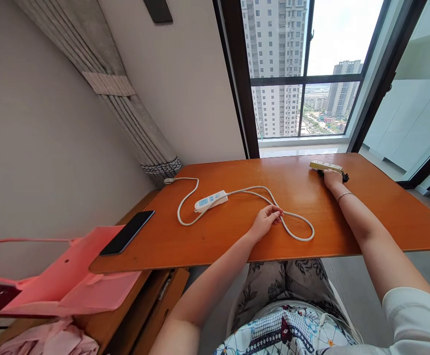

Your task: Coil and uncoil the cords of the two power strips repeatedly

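Note:
My left hand (267, 221) rests on the orange wooden table (218, 241) with its fingers pinched on the white cable (296, 227), where the cable crosses itself in a loop. The cable runs to a white power strip (211, 200) lying left of centre. My right hand (332, 179) reaches to the far right of the table and lies on a dark object (344, 177) beside a yellowish power strip (325, 166). Its fingers are mostly hidden under the back of the hand.
A black phone (128, 232) lies at the table's left edge. A pink bag (63, 276) sits on a lower wooden shelf at the left. A tied grey curtain (126, 98) hangs by the wall. A large window (303, 74) stands beyond the table.

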### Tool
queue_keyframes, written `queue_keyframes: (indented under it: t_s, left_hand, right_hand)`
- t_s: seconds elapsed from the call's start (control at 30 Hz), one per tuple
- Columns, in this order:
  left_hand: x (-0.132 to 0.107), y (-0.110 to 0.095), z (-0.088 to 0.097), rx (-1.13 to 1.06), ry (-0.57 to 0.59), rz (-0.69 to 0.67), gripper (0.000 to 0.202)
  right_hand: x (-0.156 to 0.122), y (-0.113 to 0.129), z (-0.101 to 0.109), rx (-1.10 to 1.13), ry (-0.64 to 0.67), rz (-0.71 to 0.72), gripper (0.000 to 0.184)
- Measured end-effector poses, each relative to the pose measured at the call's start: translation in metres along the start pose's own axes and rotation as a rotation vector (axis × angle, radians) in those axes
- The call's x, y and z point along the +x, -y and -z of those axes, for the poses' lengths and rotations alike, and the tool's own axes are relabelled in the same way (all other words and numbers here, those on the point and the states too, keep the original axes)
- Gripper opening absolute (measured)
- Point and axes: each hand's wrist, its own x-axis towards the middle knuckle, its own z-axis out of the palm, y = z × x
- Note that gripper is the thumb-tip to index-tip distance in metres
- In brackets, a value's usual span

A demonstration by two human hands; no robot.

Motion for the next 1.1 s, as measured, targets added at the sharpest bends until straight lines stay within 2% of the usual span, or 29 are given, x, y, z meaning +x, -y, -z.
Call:
queue_keyframes:
  t_s: [0.17, 0.3, 0.5, 0.6, 0.73, 0.87, 0.97, 1.1]
  left_hand:
    - [-0.001, 0.001, 0.0, 0.029, 0.012, -0.029, 0.03]
    - [-0.001, 0.002, -0.001, 0.056, 0.034, -0.046, 0.031]
    - [-0.002, 0.002, -0.004, 0.069, 0.063, -0.086, 0.032]
    - [-0.002, 0.001, -0.005, 0.066, 0.065, -0.09, 0.029]
    - [0.0, 0.0, -0.005, 0.104, 0.047, -0.108, 0.022]
    - [0.0, 0.002, -0.006, 0.146, 0.027, -0.131, 0.015]
    - [0.002, 0.003, -0.005, 0.163, 0.013, -0.145, 0.012]
    - [0.009, 0.001, 0.01, 0.251, -0.105, -0.201, 0.011]
  right_hand:
    - [0.001, -0.008, 0.001, 0.04, -0.002, -0.067, 0.048]
    - [-0.005, -0.015, 0.001, 0.068, -0.006, -0.055, 0.044]
    - [-0.031, -0.006, 0.002, 0.128, -0.052, 0.0, 0.047]
    - [-0.049, 0.01, 0.01, 0.231, -0.077, 0.082, 0.048]
    - [-0.071, 0.046, 0.02, 0.357, -0.059, 0.234, 0.037]
    - [-0.094, 0.09, 0.024, 0.463, 0.017, 0.388, 0.03]
    - [-0.115, 0.114, 0.027, 0.512, 0.083, 0.505, 0.026]
    - [-0.143, 0.123, 0.035, 0.429, 0.162, 0.627, 0.044]
